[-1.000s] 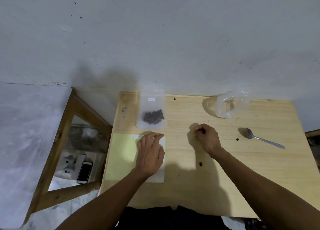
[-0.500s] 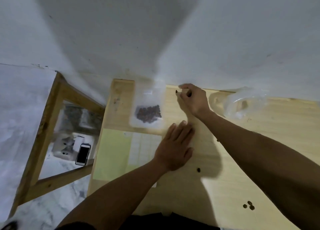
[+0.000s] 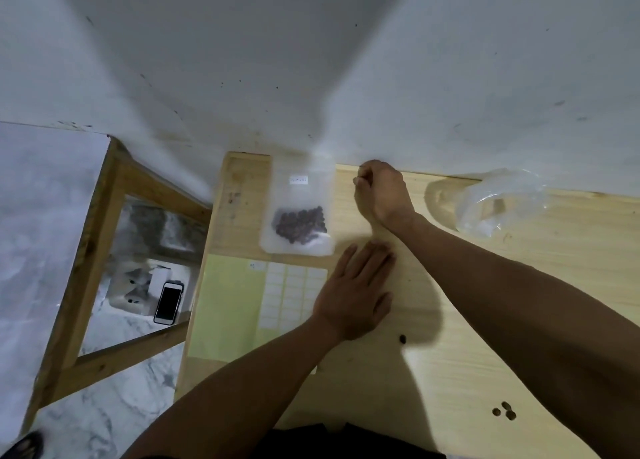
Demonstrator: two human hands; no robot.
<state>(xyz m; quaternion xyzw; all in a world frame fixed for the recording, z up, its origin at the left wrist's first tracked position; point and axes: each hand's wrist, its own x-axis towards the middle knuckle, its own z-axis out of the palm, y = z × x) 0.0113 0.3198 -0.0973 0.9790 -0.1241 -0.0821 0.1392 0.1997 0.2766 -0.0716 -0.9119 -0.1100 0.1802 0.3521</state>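
I'm bracing my left hand [image 3: 353, 296] flat on the table [image 3: 433, 389] for the reach. My right hand [image 3: 382, 195] is curling beside the bean pouch [image 3: 299, 212] — I cannot tell what it's holding.

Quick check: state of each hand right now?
Left hand: open, flat on the table.
Right hand: closed, fingers curled; anything held is hidden.

Left hand [image 3: 353, 296] and right hand [image 3: 382, 195] join bare forearms; clothing [image 3: 301, 439] looks dark
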